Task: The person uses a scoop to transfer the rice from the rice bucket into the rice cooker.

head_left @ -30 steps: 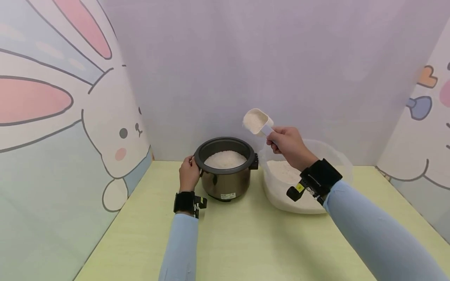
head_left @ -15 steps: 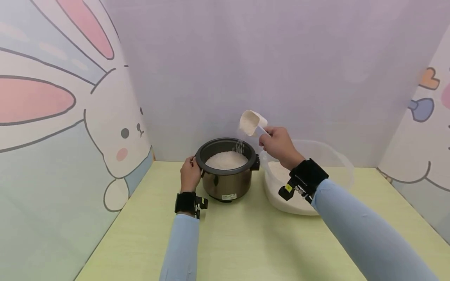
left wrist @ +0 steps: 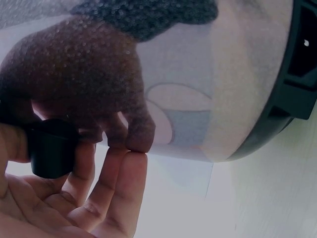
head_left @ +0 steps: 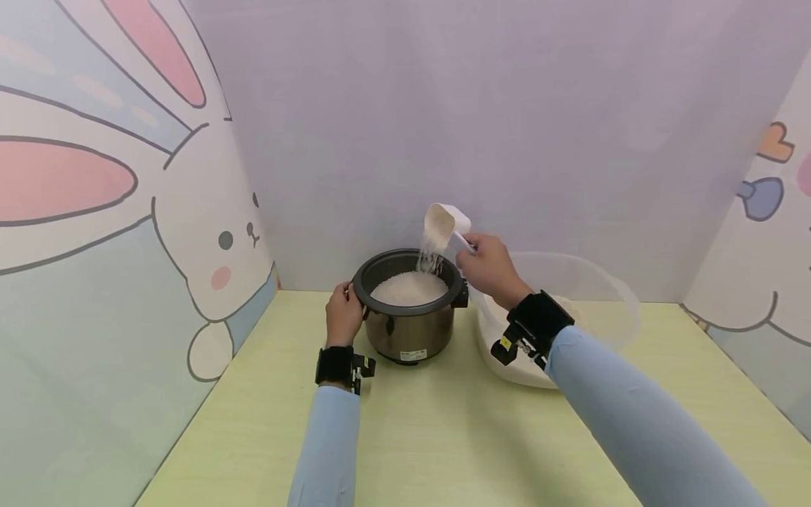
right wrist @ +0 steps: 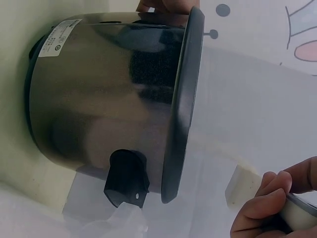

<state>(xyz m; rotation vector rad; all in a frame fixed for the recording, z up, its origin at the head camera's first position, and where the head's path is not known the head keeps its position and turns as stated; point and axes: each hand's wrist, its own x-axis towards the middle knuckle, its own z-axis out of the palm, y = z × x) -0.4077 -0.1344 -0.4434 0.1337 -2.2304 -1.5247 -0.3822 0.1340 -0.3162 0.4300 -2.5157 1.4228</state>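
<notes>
A dark, shiny rice cooker (head_left: 412,332) stands upright and lidless, white rice (head_left: 405,290) heaped inside. At its left side my left hand (head_left: 343,317) grips the black side handle (left wrist: 53,154); in the left wrist view the fingertips meet the glossy body. My right hand (head_left: 493,267) holds a white measuring scoop (head_left: 455,217) by its handle, above the cooker's right rim. The scoop is tipped left, and rice streams from it into the cooker. In the right wrist view, the scoop (right wrist: 242,187) shows beyond the cooker's rim, partly covered by the fingers.
A translucent plastic tub (head_left: 512,366) with more white rice is right of the cooker, partly hidden behind my right forearm. Both stand on a pale yellow-green tabletop (head_left: 418,436). A plain lilac backdrop (head_left: 355,141) rises behind, with printed rabbit panels (head_left: 190,232) at the sides.
My right hand has moved left and tilted the scoop further; the rice, level in it before, now pours out in a thicker stream. My left hand stays at the cooker's handle.
</notes>
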